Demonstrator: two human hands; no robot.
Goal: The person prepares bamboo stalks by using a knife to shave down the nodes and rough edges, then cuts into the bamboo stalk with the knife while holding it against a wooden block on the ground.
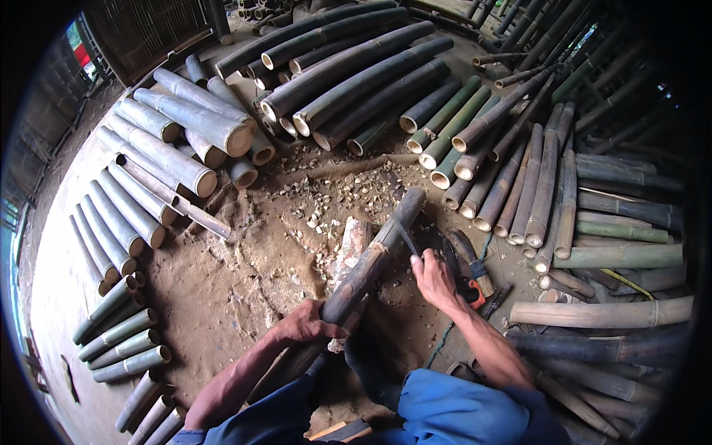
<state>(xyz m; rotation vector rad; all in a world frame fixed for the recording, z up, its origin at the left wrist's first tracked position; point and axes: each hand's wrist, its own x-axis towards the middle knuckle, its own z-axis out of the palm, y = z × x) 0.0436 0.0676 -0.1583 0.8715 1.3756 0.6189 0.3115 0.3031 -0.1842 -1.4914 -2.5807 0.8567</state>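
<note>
A dark bamboo pole [363, 268] slants across the middle, its far end pointing up and to the right. Fingers wrapped round its nearer part, my left hand [310, 323] grips it. My right hand [436, 280] is closed on the handle of a knife; the dark knife blade [405, 236] lies against or just over the pole's far part, and I cannot tell whether it touches. Under the pole stands a pale, chipped wooden block [351, 245]. The pole's near end runs down by my blue-clothed legs and is partly hidden.
Cut bamboo poles lie in stacks at the left [159, 193], back [348, 81] and right [608, 256]. Wood chips [319, 215] litter the sandy ground [222, 289]. Right of my right hand lie a tool with an orange part [472, 291] and a thin green cord [442, 343].
</note>
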